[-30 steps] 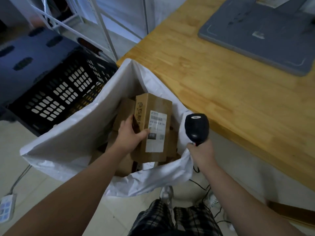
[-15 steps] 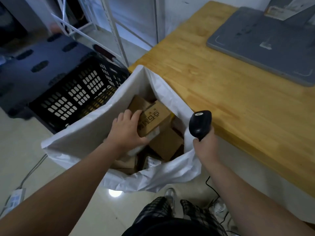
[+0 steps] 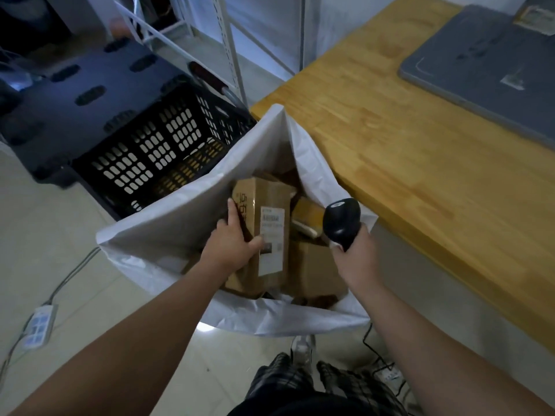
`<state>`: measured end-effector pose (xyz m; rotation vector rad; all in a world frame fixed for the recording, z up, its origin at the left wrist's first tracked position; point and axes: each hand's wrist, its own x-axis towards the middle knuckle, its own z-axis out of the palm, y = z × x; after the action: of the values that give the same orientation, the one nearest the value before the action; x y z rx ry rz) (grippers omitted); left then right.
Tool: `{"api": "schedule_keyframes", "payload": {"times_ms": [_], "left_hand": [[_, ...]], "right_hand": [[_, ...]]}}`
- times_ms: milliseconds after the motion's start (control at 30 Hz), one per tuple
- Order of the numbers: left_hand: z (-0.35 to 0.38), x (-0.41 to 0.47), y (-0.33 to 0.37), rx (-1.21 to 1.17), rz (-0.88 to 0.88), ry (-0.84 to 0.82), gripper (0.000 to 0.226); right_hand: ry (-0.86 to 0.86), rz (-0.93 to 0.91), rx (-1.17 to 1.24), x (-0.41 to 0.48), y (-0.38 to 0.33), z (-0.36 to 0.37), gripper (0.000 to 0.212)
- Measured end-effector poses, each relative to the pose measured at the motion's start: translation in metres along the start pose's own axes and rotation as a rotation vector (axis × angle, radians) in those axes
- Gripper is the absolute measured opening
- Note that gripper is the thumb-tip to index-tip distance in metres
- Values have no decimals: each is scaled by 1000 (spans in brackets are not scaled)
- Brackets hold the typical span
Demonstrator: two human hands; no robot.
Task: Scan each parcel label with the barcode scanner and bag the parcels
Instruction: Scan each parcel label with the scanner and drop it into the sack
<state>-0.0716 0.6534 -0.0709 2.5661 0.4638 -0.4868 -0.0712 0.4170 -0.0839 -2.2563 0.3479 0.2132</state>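
Step in hand: bagging. The left hand (image 3: 231,244) holds a brown parcel (image 3: 249,274) upright in the mouth of the white bag (image 3: 168,223), with its label (image 3: 271,235) facing the camera.
Left fingers: thumb across the parcel's front, fingers wrapped round its left edge. A firm clasp.
Right hand: the right hand (image 3: 357,256) is clenched round the handle of the barcode scanner (image 3: 341,219), head tilted up, just beside the bag's right rim. It may be pinching that rim too, but I can't be sure.
Where the parcels are: the held one sits on top of other brown boxes (image 3: 315,265) in the bag, which stands between the black crate (image 3: 156,154) and the wooden table (image 3: 420,145).
Next move, my call: let go so the parcel settles among the others. If it is unscanned, tip the scanner head down onto the label first. Nothing here says which.
Hard to make out: the label print is blurred. The bag's bottom and its parcel count are hidden. The crate's contents are dim behind the lattice.
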Motion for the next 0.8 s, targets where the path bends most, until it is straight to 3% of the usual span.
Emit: {"api": "schedule_keyframes", "payload": {"times_ms": [267, 400, 467, 533, 667, 800], "left_hand": [[-4, -5, -52, -21, -69, -72, 87], [6, -4, -39, 139, -31, 155, 73], [15, -4, -27, 245, 50, 222, 77], [27, -1, -17, 316, 126, 168, 76], [34, 14, -12, 414, 51, -20, 111], [35, 11, -10, 439, 242, 123, 78]], "right_hand": [[-119, -79, 11, -3, -16, 16, 33], [-145, -66, -24, -3, -14, 21, 28], [-153, -65, -20, -3, -13, 21, 27], [-152, -69, -6, -2, -13, 20, 26], [-149, -75, 3, -1, -11, 18, 27], [-149, -71, 18, -1, -11, 18, 31]]}}
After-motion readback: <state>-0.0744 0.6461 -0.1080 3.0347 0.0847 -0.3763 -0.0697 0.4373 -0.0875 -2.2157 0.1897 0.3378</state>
